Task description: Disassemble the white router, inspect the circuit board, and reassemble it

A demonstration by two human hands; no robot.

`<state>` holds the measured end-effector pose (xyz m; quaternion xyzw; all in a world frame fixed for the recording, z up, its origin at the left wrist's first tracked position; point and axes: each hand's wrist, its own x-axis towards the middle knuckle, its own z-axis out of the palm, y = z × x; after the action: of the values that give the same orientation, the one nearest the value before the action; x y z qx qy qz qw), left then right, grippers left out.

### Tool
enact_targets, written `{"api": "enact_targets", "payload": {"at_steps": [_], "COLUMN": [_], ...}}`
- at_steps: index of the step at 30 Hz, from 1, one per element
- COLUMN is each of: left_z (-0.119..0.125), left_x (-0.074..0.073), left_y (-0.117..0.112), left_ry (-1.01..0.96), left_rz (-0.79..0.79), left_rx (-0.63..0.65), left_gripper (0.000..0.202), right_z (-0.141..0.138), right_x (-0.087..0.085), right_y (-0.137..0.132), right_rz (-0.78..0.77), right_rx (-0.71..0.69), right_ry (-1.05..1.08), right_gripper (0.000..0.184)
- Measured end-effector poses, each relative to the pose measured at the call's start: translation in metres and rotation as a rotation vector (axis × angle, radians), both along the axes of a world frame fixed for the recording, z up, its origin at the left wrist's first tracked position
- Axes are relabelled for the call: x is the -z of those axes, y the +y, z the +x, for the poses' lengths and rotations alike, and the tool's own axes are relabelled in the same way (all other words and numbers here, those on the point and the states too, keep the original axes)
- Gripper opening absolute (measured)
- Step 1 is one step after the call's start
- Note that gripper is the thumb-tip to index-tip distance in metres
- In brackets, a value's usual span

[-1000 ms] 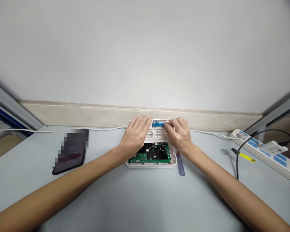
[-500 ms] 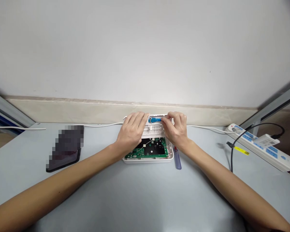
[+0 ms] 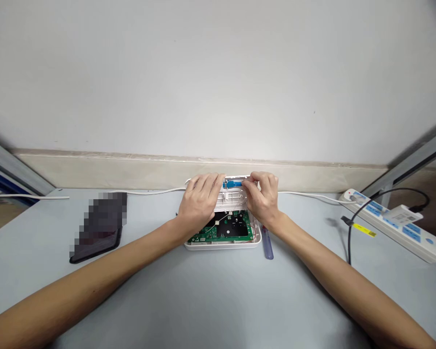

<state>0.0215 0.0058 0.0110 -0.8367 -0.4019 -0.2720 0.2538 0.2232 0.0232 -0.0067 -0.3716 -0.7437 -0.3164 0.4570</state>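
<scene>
Blue connector (image 3: 234,183) sits at the far edge of the white opened box (image 3: 223,242); right hand (image 3: 262,198) pinches it, left hand (image 3: 199,203) lies beside with fingers pressed together on the box.

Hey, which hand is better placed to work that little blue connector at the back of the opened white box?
Right. The right hand already has its fingertips pinched at the blue connector, while the left hand lies flat on the white box, apparently steadying it.
</scene>
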Motion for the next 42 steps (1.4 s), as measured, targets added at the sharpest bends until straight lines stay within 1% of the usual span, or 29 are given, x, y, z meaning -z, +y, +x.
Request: {"api": "enact_targets", "payload": {"at_steps": [3,8,11,18,22,25,27,30,32,33,34,35,37,38,40,42], "left_z": [0.000,-0.001,-0.001,-0.001,-0.004,-0.007,-0.010,-0.014,-0.017,-0.019,-0.020,-0.022,-0.024,-0.024,-0.025,-0.025], "left_x": [0.000,0.000,0.001,0.001,0.001,-0.005,-0.014,-0.031,-0.040,-0.043,-0.045,-0.046,-0.047,-0.047,-0.047,-0.048], "left_y": [0.000,0.001,0.001,0.003,0.005,0.005,0.003,-0.004,-0.011,-0.016,-0.019,-0.023,-0.028,-0.029,-0.031,-0.031], "left_ry": [0.000,-0.007,-0.007,-0.005,-0.007,0.011,0.044,0.122,0.217,0.285,0.347,0.391,0.428,0.431,0.442,0.458], "left_rz": [0.003,-0.010,-0.001,-0.015,-0.029,-0.041,-0.057,-0.117,-0.206,-0.247,-0.282,-0.294,-0.258,-0.215,-0.124,-0.047], "left_rx": [-0.002,0.000,0.001,0.002,0.025,0.056,0.072,0.074,0.108,0.149,0.193,0.228,0.261,0.261,0.260,0.276], "left_gripper": [0.057,0.058,0.057,0.057,0.056,0.054,0.049,0.035,0.020,0.014,0.012,0.013,0.018,0.020,0.023,0.023], "right_z": [0.000,0.001,-0.001,-0.006,-0.005,-0.003,0.000,0.007,0.013,0.016,0.019,0.022,0.027,0.028,0.030,0.029], "right_x": [-0.001,-0.004,-0.006,-0.004,-0.009,-0.017,-0.026,-0.045,-0.060,-0.066,-0.072,-0.076,-0.080,-0.080,-0.078,-0.076], "right_y": [0.001,0.001,0.001,0.000,-0.005,-0.011,-0.014,-0.016,-0.018,-0.020,-0.023,-0.025,-0.032,-0.035,-0.039,-0.040], "right_rz": [0.009,-0.044,-0.048,-0.066,-0.046,-0.055,-0.072,-0.125,-0.219,-0.324,-0.460,-0.646,-0.967,-1.091,-1.248,-1.344], "right_rx": [-0.011,0.011,0.003,0.031,0.002,-0.060,-0.101,-0.152,-0.195,-0.219,-0.253,-0.300,-0.380,-0.404,-0.444,-0.488], "right_ry": [-0.003,-0.030,-0.041,-0.010,-0.039,-0.044,0.002,0.131,0.222,0.237,0.219,0.154,-0.016,-0.098,-0.214,-0.257], "right_gripper": [0.023,0.022,0.020,0.021,0.020,0.008,0.003,0.009,0.013,0.015,0.017,0.018,0.022,0.030,0.047,0.052]}}
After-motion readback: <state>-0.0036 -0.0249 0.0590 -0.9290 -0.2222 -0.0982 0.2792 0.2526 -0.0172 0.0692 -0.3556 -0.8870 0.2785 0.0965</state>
